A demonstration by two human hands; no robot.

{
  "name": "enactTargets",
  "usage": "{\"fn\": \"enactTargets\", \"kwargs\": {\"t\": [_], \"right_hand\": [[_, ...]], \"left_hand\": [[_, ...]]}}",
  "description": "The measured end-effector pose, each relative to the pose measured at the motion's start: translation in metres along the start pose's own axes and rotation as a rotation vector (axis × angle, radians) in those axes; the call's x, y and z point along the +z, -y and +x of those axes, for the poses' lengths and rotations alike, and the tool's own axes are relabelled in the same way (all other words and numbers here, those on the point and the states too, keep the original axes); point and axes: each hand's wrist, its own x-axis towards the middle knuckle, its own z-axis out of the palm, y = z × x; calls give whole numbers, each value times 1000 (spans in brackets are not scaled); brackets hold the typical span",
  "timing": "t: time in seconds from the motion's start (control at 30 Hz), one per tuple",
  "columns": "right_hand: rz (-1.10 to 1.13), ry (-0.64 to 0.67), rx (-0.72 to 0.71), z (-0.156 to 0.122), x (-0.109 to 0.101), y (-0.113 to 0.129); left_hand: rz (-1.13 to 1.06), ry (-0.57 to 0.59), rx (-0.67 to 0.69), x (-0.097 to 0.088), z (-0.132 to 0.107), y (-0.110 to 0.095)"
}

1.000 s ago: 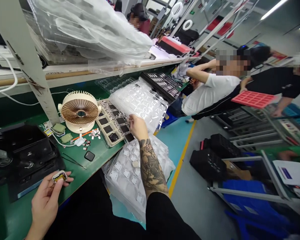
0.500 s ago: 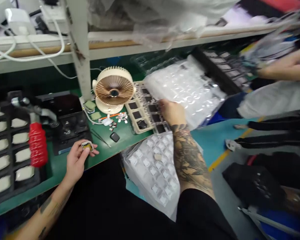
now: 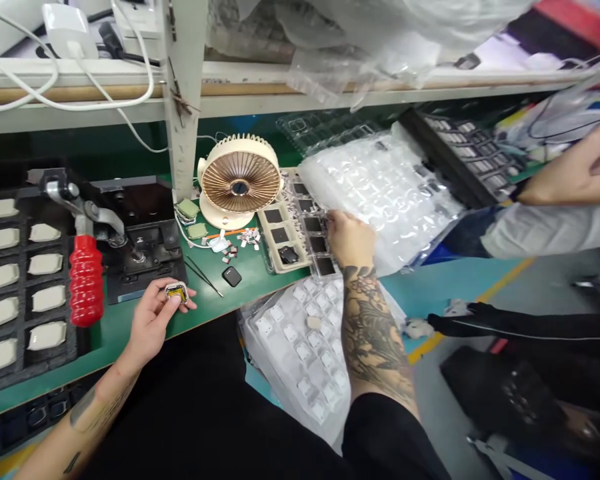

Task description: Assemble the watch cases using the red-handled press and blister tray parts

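Two hands: a small metal-framed module (image 3: 177, 292) is held at the fingertips of the half-closed left hand (image 3: 153, 325); the loosely open right hand (image 3: 347, 239) has hold of nothing visible and is rested at a dark-pocketed tray (image 3: 280, 235).
Surface: green workbench (image 3: 260, 283), with tweezers (image 3: 203, 277) laid near the module.
Room: teal floor (image 3: 455, 280) is crossed by a yellow line (image 3: 480, 297).
Around: a cream desk fan (image 3: 240, 181) is set on the far bench; a clear blister sheet (image 3: 380, 193) is laid just beyond the right hand.
In the way: a white shelf post (image 3: 183, 100) rises at far left of the fan; a co-worker's forearm (image 3: 570, 177) is extended at right.

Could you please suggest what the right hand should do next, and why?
Probably lift the clear blister sheet slightly with the right hand. The sheet overlaps the edge of the beige tray, partly covering its dark square pieces, and the hand is already at that edge, while the left hand holds a small yellow-rimmed casing.
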Motion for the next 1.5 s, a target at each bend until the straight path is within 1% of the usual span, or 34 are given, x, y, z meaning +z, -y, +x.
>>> {"fn": "enactTargets", "kwargs": {"t": [0.1,0.17,0.3,0.4,0.47,0.57,0.7,0.8,0.93,1.03,1.1,1.17,1.23,1.3,1.33,1.37,1.4,1.5], "right_hand": [[-7,5,19,-10,0,3],[44,-15,34,-17,-1,2],[252,-121,17,-30,-5,-1],[392,-177,-51,-28,-8,0],[485,-166,-122,-17,-10,6],[552,-91,-237,10,-17,25],[412,10,-351,52,-30,58],[347,67,-386,76,-34,79],[346,98,-363,94,-24,97],[389,130,-341,99,-17,99],[426,156,-342,100,-19,93],[454,191,-362,104,-28,81],[469,256,-412,112,-43,69],[469,343,-482,126,-60,64],[469,369,-511,134,-67,65],[473,367,-525,143,-73,69],[483,331,-523,151,-77,74],[555,78,-463,167,-78,93]], "left_hand": [[32,13,-11,-1,-3,1],[52,16,-16,-1,-4,1],[91,-4,-22,1,-4,1],[113,-1,-25,2,-2,3],[121,0,-23,3,-2,4],[131,-9,-22,4,-1,7],[154,-20,-6,4,-2,8],[175,-31,13,5,-3,8],[199,-36,25,6,-3,8],[210,-37,16,5,-4,11],[215,-35,6,3,-4,13],[224,-34,-5,2,-3,15],[242,-40,-22,2,-3,16],[261,-53,-34,2,-2,17],[269,-60,-33,2,-1,16],[274,-64,-28,2,-1,16],[278,-67,-22,3,-1,14],[299,-83,-15,7,-1,10]]}}
